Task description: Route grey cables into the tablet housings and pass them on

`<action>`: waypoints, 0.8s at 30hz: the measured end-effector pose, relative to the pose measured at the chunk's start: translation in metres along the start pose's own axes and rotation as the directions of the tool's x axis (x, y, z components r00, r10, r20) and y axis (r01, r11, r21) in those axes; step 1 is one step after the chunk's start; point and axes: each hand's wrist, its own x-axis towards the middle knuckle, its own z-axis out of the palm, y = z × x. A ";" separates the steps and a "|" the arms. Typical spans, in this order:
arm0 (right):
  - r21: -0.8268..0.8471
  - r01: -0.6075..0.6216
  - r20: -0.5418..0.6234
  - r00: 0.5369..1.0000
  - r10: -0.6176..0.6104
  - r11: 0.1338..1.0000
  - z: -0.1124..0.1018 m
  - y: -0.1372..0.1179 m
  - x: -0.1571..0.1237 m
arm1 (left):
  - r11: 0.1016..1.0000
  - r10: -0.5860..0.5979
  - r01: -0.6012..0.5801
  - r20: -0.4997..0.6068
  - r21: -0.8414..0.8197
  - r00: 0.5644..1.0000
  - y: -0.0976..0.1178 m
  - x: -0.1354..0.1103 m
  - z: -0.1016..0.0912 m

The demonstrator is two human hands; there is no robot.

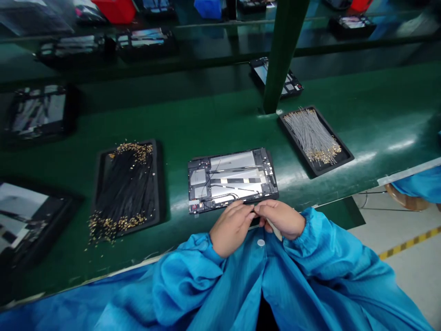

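An opened tablet [237,162] lies on the green bench in front of me, its silver battery plates, black cables and circuit boards exposed. At its near edge, my left hand [229,230] is closed, fingertips pinched together against those of the other hand. Whatever small dark thing is between the fingertips is too small to name. My right hand [284,218] is closed too, with a pale, flat stick-like tool [274,231] in its grip pointing down toward my body. Part of the tool is hidden by the palm and fingers.
Left of the tablet, a black tray [159,184] holds many black cables with gold ends. To the right, another tray [315,172] holds grey cables. A green post [284,55] rises behind. Other opened tablets [37,112] lie left and farther back. The bench edge runs close before me.
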 end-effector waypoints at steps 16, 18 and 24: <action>-0.100 0.499 -0.618 0.646 -0.447 0.861 0.001 -0.010 0.032 | 0.901 -0.085 0.056 0.047 0.430 0.995 -0.007 0.026 0.013; -0.271 0.550 -0.630 0.520 -0.577 0.790 0.004 -0.004 0.035 | 0.896 -0.113 0.062 0.093 0.439 0.989 -0.005 0.027 0.010; -0.498 0.619 -0.486 0.381 -0.786 0.608 0.007 0.015 0.043 | 0.873 -0.204 0.107 0.156 0.477 0.967 0.000 0.027 0.007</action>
